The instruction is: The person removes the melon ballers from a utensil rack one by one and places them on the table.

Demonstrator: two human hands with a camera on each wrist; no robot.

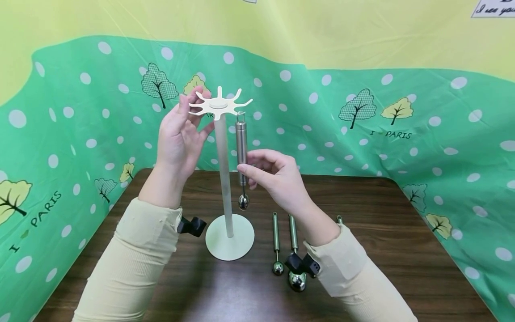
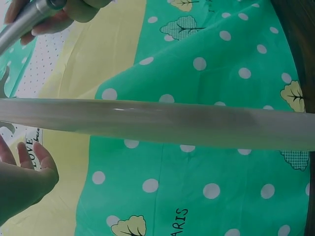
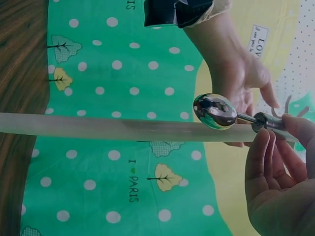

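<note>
We find the scoop (image 1: 241, 147) hanging vertical from the rack's (image 1: 220, 106) 3 o'clock hook; right hand (image 1: 273, 174) pinches its handle, left hand (image 1: 179, 134) fingers touch the 9 o'clock prongs.

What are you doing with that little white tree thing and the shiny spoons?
A person is working at a white hook stand on a brown table. The left hand touches the stand's spoked top. The right hand pinches a metal scoop that hangs from one hook, its round bowl down. Two more scoops lie on the table by the right wrist, beside the stand's base.
</note>
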